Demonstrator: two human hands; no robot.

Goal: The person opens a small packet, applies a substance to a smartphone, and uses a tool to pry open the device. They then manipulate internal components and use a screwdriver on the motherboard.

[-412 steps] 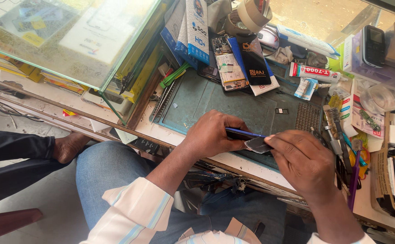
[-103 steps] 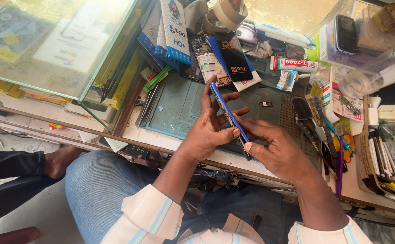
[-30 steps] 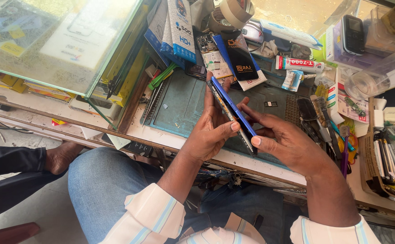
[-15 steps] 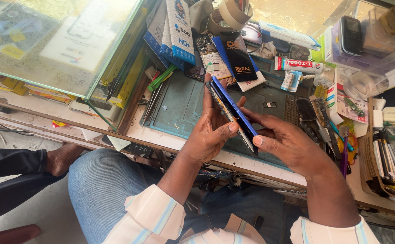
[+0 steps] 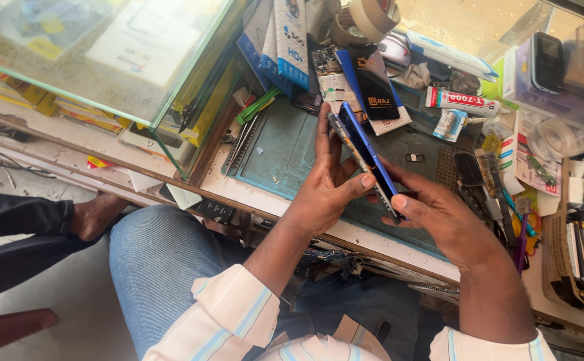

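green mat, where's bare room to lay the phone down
The green mat is bare left of the left hand, up to the tweezers, and between the phone and the glue tube. Crowded along the top edge and right side with tools.

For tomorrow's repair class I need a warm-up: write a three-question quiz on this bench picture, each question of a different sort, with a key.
1. True or false: the blue phone lies flat on the green mat.
2. Which hands grip the phone? A) left only B) right only C) both
3. Fill in: the roll of tape sits at the ___ of the bench.

Key: 1 false, it is held on edge above the mat; 2 C, left hand and right hand; 3 back.
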